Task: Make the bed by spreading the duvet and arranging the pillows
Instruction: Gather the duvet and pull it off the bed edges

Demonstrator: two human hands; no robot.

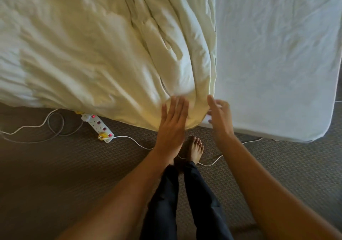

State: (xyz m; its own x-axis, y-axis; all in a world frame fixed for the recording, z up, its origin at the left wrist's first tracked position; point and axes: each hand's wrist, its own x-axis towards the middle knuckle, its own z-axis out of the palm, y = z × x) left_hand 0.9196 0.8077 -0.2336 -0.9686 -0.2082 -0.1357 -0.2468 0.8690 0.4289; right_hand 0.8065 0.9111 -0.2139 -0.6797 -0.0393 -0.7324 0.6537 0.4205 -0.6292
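While scanning from the far left, first thin white cables [37, 127] looped over brown patterned carpet [55, 175], leading to a white power strip [97, 127] with red-lit switches and a yellow plug at each end, lying on the floor just beside the bed's near edge, its upper end tucked under overhanging fabric. Above all that, the cream duvet [83, 45]: spread over the left and middle of the bed, heavily creased, gathered into long folds toward its right edge, one corner drooping over the near side of the mattress. On that drooping corner, the left hand [173, 121], palm down, fingers straight and held together, pressed flat against the fabric. Below, between the two forearms, one bare foot [195, 149] on the carpet, toes pointing at the bed, dark trousers [185, 202] covering the legs, a white cable passing close by the foot. Just right of the duvet corner, the right hand [220, 117], thumb raised, fingers loosely curved toward the duvet's edge, fingertips right at the hem; blurred, so cannot tell whether pinching the fabric or merely touching it. Further right, the white fitted sheet [277, 54], uncovered and lightly wrinkled, stretched over the mattress out to its rounded near-right corner, with more carpet showing beyond that corner.
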